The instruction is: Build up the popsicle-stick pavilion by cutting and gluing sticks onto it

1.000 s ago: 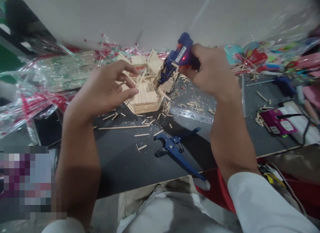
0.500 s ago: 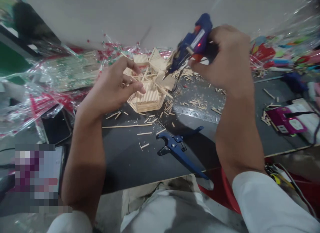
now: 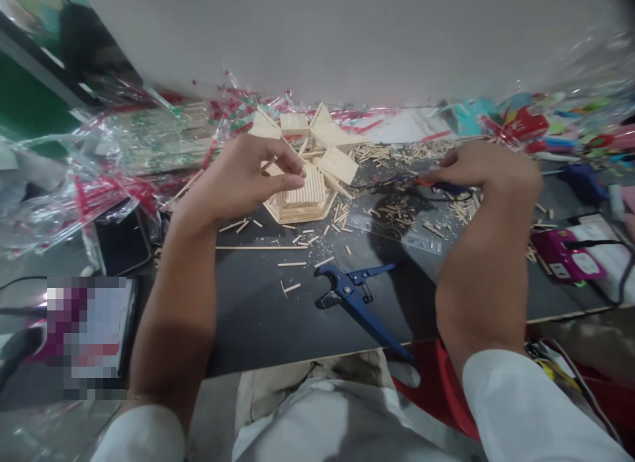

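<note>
My left hand (image 3: 248,174) is closed in a pinch beside a small wooden stick model (image 3: 305,190), a many-sided base with slatted roof panels. Whatever lies between thumb and forefinger is too small to make out. Low over the right of the table, my right hand (image 3: 489,167) grips a blue hot glue gun (image 3: 449,189); the hand hides much of it. In front of the model lie a blue hand cutter (image 3: 354,300) with open jaws, a clear ruler (image 3: 411,237) and a long thin stick (image 3: 262,247).
Cut stick pieces (image 3: 391,154) are scattered behind and right of the model. Plastic-wrapped bundles (image 3: 169,138) line the back left. A dark phone-like slab (image 3: 122,240) lies at left. A magenta device with a cable (image 3: 570,253) sits at right, and a red stool (image 3: 441,382) is below the table edge.
My right hand has brought the glue gun down from above the model to the tabletop at right. My left hand stays by the model, its thumb and forefinger pinched closer.
</note>
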`<state>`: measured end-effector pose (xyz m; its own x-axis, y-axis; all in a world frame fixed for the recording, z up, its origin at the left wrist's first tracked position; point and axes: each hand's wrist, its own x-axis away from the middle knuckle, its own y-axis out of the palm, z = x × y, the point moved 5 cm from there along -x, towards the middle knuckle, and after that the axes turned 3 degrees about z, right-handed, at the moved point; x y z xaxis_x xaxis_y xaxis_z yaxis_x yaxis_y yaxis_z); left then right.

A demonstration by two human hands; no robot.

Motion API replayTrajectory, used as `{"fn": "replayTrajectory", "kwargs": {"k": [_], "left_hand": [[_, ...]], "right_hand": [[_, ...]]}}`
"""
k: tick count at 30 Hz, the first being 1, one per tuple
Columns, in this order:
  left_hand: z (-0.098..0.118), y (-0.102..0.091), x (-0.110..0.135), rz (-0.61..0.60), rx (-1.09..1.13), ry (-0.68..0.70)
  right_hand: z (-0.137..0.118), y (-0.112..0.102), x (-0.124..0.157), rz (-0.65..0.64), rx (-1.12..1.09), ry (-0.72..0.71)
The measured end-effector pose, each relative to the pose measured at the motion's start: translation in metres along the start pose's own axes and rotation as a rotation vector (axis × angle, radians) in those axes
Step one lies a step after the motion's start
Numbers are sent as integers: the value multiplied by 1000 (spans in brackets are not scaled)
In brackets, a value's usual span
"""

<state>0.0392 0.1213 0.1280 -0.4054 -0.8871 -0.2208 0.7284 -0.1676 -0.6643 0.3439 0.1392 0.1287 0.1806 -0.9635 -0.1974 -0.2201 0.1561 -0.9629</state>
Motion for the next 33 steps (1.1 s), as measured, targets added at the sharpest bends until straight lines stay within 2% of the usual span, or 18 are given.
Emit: {"fn": "replayTrajectory", "kwargs": {"k": [7, 10, 12, 16, 20, 25, 29, 33], "left_hand": [[9, 11, -3, -23, 89, -15], [10, 15, -2, -67, 147, -25], [9, 16, -1, -86, 211, -29], [7, 18, -2, -97, 325, -25], [5, 23, -2, -111, 358, -46], [8, 22, -3, -78, 159, -2], [5, 17, -3, -1, 3, 3], [3, 16, -3, 4, -85, -14]], "right_hand": [[-91, -14, 27, 49, -196, -235], [-117, -12, 34, 39, -241, -349], [-125, -4, 35, 26, -260, -399], [-126, 7, 33, 80, -334, -496], [-128, 9, 35, 94, -259, -560], [-129, 9, 35, 68, -134, -534], [-115, 10, 29, -4, -154, -494], [-102, 13, 22, -57, -123, -455]]}}
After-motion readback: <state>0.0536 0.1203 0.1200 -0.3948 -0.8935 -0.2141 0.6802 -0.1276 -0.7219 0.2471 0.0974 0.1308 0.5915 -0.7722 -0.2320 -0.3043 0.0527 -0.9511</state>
